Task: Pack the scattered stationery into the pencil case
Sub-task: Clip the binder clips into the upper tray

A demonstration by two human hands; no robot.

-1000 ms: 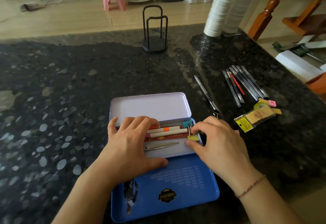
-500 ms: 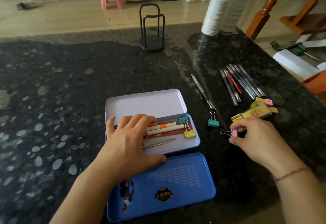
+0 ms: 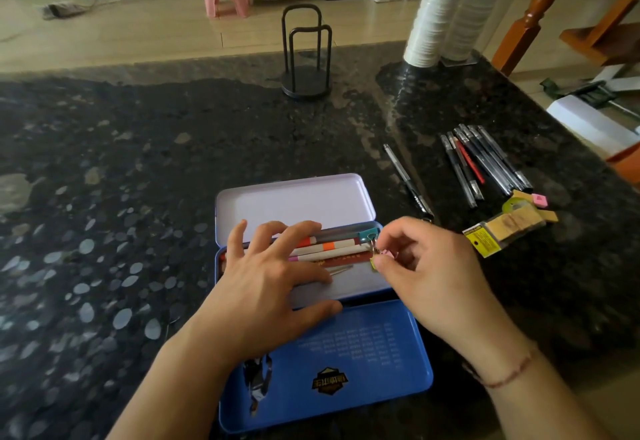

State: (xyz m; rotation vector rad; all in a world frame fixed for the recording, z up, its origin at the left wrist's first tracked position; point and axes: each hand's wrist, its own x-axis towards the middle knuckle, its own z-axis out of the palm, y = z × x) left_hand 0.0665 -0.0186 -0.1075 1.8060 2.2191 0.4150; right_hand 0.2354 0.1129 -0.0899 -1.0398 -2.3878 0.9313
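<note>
An open blue tin pencil case lies in front of me, its pale inner tray folded back and its blue lid toward me. White markers, a dark red ruler and a teal binder clip lie inside. My left hand rests spread over the case's left half, holding nothing. My right hand pinches a pink binder clip over the case's right end, above a yellow clip that is mostly hidden.
Loose on the black stone counter to the right are a single pen, a bunch of pens, a pink eraser and a yellow-labelled box. A black wire stand and stacked white cups stand at the back.
My right hand picked up the pink binder clip from the counter and carried it left to the case's right end. The left hand stayed on the case.
</note>
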